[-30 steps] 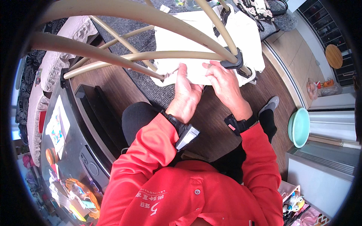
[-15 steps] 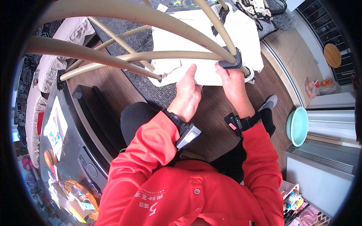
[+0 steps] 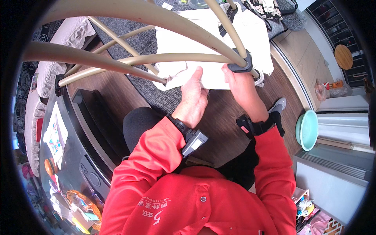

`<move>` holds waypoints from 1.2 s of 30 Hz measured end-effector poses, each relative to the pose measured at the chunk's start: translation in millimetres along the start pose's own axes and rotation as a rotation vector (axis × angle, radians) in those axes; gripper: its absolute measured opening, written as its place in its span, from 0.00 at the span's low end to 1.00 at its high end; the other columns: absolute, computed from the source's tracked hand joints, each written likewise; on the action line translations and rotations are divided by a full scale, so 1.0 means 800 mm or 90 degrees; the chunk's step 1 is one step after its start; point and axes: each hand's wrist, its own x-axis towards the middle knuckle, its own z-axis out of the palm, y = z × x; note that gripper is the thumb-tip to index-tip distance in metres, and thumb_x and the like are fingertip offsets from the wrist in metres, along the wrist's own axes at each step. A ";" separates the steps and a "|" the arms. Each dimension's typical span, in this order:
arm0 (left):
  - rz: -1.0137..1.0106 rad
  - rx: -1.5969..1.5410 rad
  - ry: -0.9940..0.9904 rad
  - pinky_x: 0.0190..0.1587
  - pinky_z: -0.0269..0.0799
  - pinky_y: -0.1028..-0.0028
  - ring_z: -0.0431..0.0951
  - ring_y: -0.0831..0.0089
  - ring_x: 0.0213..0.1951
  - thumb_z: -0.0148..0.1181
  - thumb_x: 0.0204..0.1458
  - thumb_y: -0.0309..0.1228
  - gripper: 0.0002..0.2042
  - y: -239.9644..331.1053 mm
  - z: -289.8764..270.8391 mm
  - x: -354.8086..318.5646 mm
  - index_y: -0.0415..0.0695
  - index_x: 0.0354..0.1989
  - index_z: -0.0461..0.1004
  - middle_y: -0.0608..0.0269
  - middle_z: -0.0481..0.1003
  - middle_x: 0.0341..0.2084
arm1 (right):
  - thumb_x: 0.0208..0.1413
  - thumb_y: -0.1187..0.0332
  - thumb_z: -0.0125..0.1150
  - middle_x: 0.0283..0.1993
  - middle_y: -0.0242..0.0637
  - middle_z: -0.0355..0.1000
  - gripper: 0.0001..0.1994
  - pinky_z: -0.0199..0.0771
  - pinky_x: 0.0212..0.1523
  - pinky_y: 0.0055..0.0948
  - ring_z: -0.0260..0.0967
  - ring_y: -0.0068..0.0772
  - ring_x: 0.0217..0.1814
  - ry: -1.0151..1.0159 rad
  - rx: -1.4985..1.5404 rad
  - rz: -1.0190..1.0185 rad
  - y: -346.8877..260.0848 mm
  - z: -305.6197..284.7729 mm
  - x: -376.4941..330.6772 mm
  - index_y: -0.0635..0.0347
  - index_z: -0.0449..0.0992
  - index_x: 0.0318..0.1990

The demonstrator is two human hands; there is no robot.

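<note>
A white cloth (image 3: pixel 176 45) lies spread beyond my knees, under the beige tubes of a rack-like frame (image 3: pixel 141 11). My left hand (image 3: pixel 192 100) is closed on the cloth's near edge, thumb on top and fingers curled beneath. To its right, my right hand (image 3: pixel 243 92) pinches the same edge, close below a black plastic joint (image 3: pixel 241 67) of the frame. The right fingertips are partly hidden by the cloth and the hand itself. White cord shows at the cloth's right corner.
At left stands a dark glossy cabinet (image 3: pixel 74 150) with papers and small items on it. A mint-green basin (image 3: pixel 309 131) sits on the right of the wooden floor (image 3: pixel 219 129). The grey rug (image 3: pixel 143 84) lies beneath the cloth. Frame tubes cross over the cloth.
My right hand and forearm have turned slightly, with the thumb a little further left. Both hands keep hold of the cloth. The view has shifted a little.
</note>
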 end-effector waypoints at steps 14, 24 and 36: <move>0.027 0.058 0.021 0.48 0.72 0.68 0.74 0.67 0.44 0.56 0.52 0.24 0.13 -0.005 0.001 0.001 0.39 0.46 0.66 0.58 0.72 0.43 | 0.60 0.69 0.45 0.21 0.30 0.64 0.06 0.61 0.24 0.18 0.61 0.19 0.21 -0.222 0.609 0.338 -0.009 -0.049 -0.152 0.60 0.66 0.35; 0.063 0.093 0.075 0.44 0.72 0.70 0.74 0.68 0.42 0.55 0.52 0.23 0.12 -0.010 0.010 0.008 0.39 0.45 0.67 0.59 0.72 0.40 | 0.59 0.67 0.48 0.18 0.24 0.60 0.06 0.54 0.18 0.16 0.55 0.14 0.17 -0.125 0.546 0.323 0.050 0.035 -0.108 0.59 0.69 0.34; 0.100 0.144 0.095 0.45 0.72 0.72 0.73 0.69 0.43 0.57 0.50 0.23 0.13 -0.015 0.020 0.005 0.39 0.45 0.67 0.59 0.71 0.41 | 0.53 0.71 0.55 0.27 0.39 0.70 0.10 0.68 0.29 0.30 0.67 0.30 0.28 0.035 0.319 0.195 0.056 0.072 -0.056 0.69 0.71 0.40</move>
